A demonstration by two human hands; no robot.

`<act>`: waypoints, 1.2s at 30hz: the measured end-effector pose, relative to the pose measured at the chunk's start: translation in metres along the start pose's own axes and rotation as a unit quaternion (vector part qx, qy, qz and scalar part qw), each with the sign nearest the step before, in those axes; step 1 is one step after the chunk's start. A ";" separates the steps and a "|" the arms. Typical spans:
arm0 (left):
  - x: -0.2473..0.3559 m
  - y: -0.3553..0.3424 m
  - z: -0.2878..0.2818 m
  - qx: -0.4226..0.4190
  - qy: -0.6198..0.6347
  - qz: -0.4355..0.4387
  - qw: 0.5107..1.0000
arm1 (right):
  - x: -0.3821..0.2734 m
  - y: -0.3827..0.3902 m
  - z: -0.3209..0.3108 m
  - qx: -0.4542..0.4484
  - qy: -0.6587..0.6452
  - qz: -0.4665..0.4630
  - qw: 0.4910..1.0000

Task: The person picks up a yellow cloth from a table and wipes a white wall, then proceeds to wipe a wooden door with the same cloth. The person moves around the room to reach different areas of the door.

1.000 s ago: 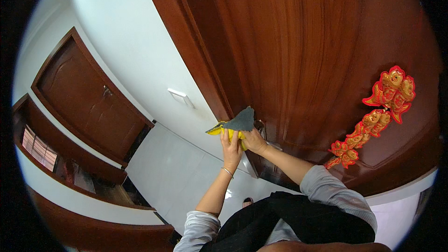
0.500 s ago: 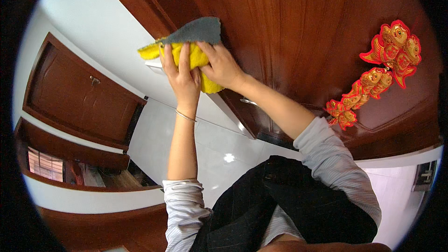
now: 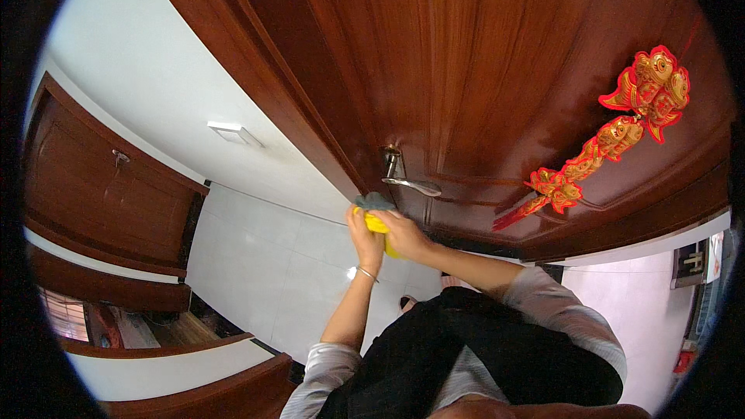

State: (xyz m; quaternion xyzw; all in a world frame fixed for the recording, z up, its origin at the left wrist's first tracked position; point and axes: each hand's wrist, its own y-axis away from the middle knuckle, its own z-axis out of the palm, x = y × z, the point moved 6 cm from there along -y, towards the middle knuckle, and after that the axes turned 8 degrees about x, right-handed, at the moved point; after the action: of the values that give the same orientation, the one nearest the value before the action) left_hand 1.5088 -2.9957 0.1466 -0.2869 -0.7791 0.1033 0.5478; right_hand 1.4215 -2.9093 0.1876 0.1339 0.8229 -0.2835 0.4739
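While pressed together against the edge of the wooden door (image 3: 481, 70), just below the metal handle (image 3: 407, 181): both hands, closed on one cloth (image 3: 375, 213). Cloth yellow with a grey-green side, bunched, showing between and above the fingers, against the door edge where it meets the frame (image 3: 256, 70). Left hand (image 3: 365, 237) on the left of the cloth, fingers wrapped up over it, thin bracelet (image 3: 366, 272) at the wrist. Right hand (image 3: 403, 234) on the right, touching the left, fingers curled onto the same cloth. Forearms bare, grey sleeves pushed up near the elbows, dark apron-like garment below. Red and gold fish ornament (image 3: 621, 136) hanging on the door, well apart to the right. White wall (image 3: 155, 85) to the left with a light switch (image 3: 235, 133); second dark door (image 3: 109, 194) further left; pale tiled floor (image 3: 264, 264) beneath.
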 end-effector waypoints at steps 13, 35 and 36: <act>0.083 -0.067 0.056 -0.080 -0.065 0.062 0.993 | 0.026 -0.061 -0.078 -0.044 0.224 0.023 0.973; 0.080 0.035 0.077 0.041 0.259 -0.244 0.934 | 0.041 -0.008 -0.111 -0.033 0.219 -0.069 0.973; 0.077 0.028 0.074 0.066 0.285 -0.271 0.917 | 0.028 -0.018 -0.107 -0.068 0.250 -0.062 0.964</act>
State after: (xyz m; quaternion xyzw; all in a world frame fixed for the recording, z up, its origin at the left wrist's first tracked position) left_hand 1.4327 -2.9186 0.1668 -0.0450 -0.6296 -0.0841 0.7711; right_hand 1.3226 -2.8614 0.2115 0.1171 0.9390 -0.2134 0.2428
